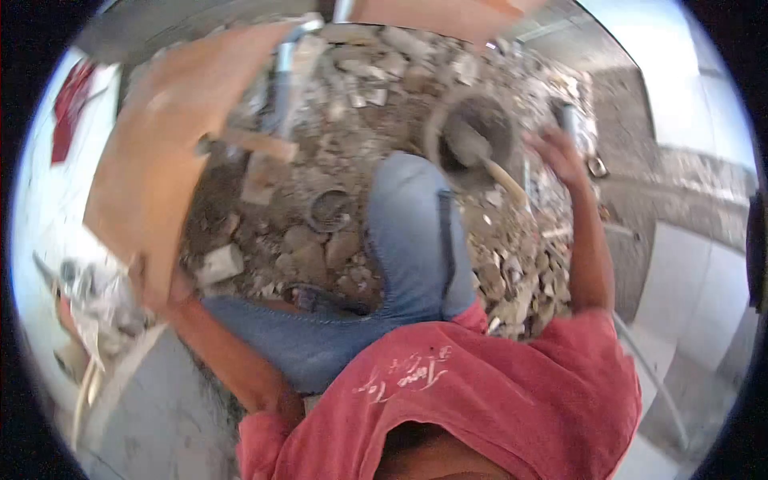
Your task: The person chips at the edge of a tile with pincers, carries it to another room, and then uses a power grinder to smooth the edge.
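Observation:
At the left, my left hand [164,284] is closed on the lower edge of a large flat orange-brown panel [152,152], which stands tilted and has a dark round spot near its right edge. My right hand [560,156] is raised at the right, blurred by motion, its fingers apart and nothing visible in them. Just left of it is a round dark mortar pan [436,148]. A trowel with a pale handle [506,186] rests in that pan, its blade coated in grey mortar. The handle's end lies below my right hand, apart from it.
Broken rubble [376,68] covers the ground around my bent knee [412,200]. A small round dark container [330,210] and a whitish block [220,264] lie nearer. Another orange-brown panel [440,16] is at the top. White tiles [676,264] line the right wall.

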Demonstrator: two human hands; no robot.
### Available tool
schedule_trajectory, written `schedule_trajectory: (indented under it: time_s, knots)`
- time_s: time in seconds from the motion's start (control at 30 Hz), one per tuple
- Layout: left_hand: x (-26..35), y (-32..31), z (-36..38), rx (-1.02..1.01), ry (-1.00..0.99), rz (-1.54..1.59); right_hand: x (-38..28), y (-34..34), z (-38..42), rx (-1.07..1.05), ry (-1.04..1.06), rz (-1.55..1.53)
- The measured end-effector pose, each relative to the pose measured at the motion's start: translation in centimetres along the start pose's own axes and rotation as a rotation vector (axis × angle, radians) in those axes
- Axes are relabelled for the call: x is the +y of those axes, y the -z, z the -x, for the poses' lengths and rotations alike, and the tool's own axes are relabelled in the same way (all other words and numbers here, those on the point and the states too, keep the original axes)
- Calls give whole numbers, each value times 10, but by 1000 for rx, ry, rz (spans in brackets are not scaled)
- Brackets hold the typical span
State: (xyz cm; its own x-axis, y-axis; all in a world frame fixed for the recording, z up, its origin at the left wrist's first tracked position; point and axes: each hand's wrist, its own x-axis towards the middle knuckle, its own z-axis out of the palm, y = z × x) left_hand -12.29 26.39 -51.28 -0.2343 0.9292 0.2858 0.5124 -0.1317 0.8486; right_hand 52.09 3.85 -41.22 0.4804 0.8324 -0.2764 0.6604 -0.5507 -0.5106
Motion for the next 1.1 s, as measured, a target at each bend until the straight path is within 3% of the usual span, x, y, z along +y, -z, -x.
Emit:
schedule_trajectory:
  time_s: [0.03, 0.1, 0.13, 0.2, 0.27, 0.3, 0.33, 0.4, 0.43, 0.5, 0.57, 0.6, 0.63, 0.67, 0.73, 0.83, 1.0, 1.07, 1.1]
  knots:
    - [1, -10, -6, 40, 209, 431, -44, 3, 19, -26, -67, 57]
    - [68, -26, -10, 204, 574, 883, 8, -9, 19, -29, -132, 189]
    - [68, -25, -13, 238, 559, 874, 35, -12, 19, -64, -133, 241]
    - [69, -14, -12, 6, 547, 1211, 155, -32, 7, -179, 110, 277]
    - [69, -13, -13, 1, 541, 1242, 128, -46, -5, -533, -346, 461]
    - [68, -13, -12, -38, 558, 1264, 111, -58, -10, -609, -386, 697]
    - [68, -13, -11, -13, 553, 1256, 87, -68, -26, -618, -362, 707]
    - [67, -15, -14, -31, 513, 1306, 21, -84, -64, -296, 60, 744]
    - [75, -12, -13, -20, 504, 1295, -60, -92, -63, -163, 133, 529]
    - [73, -12, -13, -49, 494, 1331, -172, -131, -71, -217, 304, 336]
    - [77, -14, -13, -40, 458, 1321, -240, -196, -84, -362, 694, 169]
    - [79, -14, -13, -35, 433, 1304, -264, -237, -93, -283, 742, 309]
    - [79, -11, -12, -33, 415, 1307, -310, -253, -84, -463, 482, 407]
    - [80, -9, -11, -18, 458, 1281, -327, -273, -89, -573, 773, 480]
    - [83, -11, -10, -12, 465, 1282, -306, -371, -114, -133, 849, 835]
    - [86, -10, -10, -8, 408, 1309, -294, -412, -128, 14, 771, 640]
    - [84, -5, -10, -18, 477, 1424, -279, -382, -163, -244, 726, 738]
    - [82, -6, -11, -15, 461, 1426, -288, -341, -157, -452, 523, 752]
    - [81, -6, -11, -16, 449, 1424, -276, -337, -164, -428, 506, 733]
